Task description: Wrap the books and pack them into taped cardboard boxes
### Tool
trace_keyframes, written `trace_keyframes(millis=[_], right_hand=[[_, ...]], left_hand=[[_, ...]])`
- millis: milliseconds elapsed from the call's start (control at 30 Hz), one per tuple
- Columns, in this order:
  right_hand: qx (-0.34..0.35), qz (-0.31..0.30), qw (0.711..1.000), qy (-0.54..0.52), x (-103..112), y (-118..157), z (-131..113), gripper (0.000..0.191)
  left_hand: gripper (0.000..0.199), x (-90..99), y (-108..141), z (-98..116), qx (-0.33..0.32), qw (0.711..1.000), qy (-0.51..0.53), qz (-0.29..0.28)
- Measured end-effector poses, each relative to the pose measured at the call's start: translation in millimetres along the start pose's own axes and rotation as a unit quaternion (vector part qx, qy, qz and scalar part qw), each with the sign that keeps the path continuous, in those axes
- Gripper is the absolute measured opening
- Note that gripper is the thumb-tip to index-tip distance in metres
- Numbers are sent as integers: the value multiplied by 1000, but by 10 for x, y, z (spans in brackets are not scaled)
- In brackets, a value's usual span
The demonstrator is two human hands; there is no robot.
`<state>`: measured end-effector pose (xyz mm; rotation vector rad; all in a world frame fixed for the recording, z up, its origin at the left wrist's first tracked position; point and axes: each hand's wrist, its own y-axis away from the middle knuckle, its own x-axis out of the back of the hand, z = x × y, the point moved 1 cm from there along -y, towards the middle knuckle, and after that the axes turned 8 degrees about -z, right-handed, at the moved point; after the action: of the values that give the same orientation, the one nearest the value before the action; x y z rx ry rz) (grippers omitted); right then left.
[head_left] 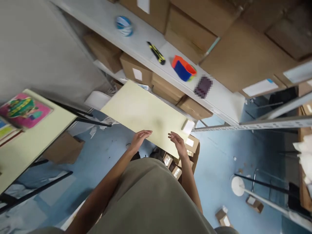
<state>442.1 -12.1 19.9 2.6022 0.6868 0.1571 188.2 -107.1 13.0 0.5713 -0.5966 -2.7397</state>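
Note:
My left hand (140, 139) hovers at the near edge of a pale yellow tabletop (138, 107), fingers stretched out and holding nothing. Above the right part of the same tabletop is my right hand (177, 142), its fingers apart and slightly bent, also with nothing in it. A small white block-like item (188, 126) lies at the tabletop's right corner, just beyond my right hand; its kind is unclear. Between the two hands there is only the tabletop's surface. Whether either hand touches it, I cannot tell.
A white shelf (224, 107) behind the table bears a blue-and-white ball (124, 26), a yellow-black box cutter (156, 53), an orange-and-blue band-like item (184, 68) and cardboard boxes (190, 31). Small boxes (176, 171) fill a carton below my right arm. Another table (46, 126) stands left.

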Motion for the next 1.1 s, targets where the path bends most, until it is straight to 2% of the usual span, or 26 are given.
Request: trace_keyframes(millis=[100, 267, 367, 433, 600, 900, 1000, 1100], right_hand=[[12, -52, 998, 27, -779, -261, -241, 53], [34, -136, 988, 57, -2103, -689, -450, 49], [37, -184, 980, 69, -2812, -864, -582, 46], [33, -215, 973, 72, -3215, -956, -691, 45], [17, -284, 952, 108, -4022, -1281, -955, 46], [-10, -413, 903, 121, -5517, -2153, -1253, 50], [-14, -472, 872, 128, -6011, -2417, -1250, 52], [-21, -514, 847, 138, -6460, -2690, -1112, 55]], left_hand=[[23, 720, 154, 284, -34, 997, 42, 49], [23, 1902, 507, 650, -112, 977, 95, 157], [22, 2494, 727, 784, -133, 956, 121, 231], [22, 2816, 837, 837, -139, 941, 142, 274], [23, 3427, 956, 922, -141, 906, 191, 350], [30, 4448, 1041, 1181, -138, 848, 211, 466], [34, 4751, 1040, 1224, -118, 838, 213, 489], [45, 5059, 1002, 1192, -110, 834, 214, 496]])
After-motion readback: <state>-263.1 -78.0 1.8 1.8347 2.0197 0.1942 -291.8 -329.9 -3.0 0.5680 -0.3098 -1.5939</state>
